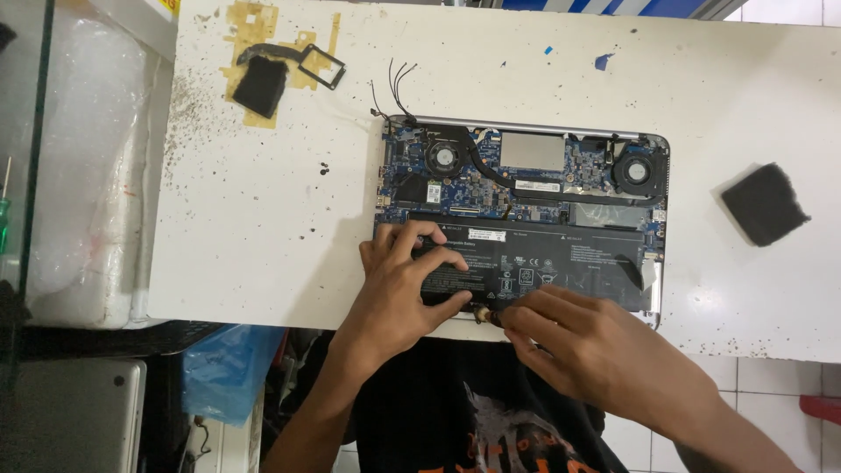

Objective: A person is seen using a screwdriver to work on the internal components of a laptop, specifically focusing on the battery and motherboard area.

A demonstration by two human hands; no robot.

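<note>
An opened laptop [526, 131] lies bottom-up on the white table [263, 219], showing a blue circuit board, two fans and a wide black battery [561, 258]. My left hand [403, 280] rests spread on the battery's left end, fingers pressing on it. My right hand [569, 342] is at the laptop's near edge, fingers pinched around a small dark tool [484, 313] with a brass-coloured collar, its tip touching the battery's lower edge.
A black foam pad [764, 203] lies on the table to the right. A black heat-sink part with a square frame [272, 79] sits on yellowed tape at the far left. Thin black wires [394, 83] stick out behind the laptop. A blue plastic bag [223, 368] hangs below the table.
</note>
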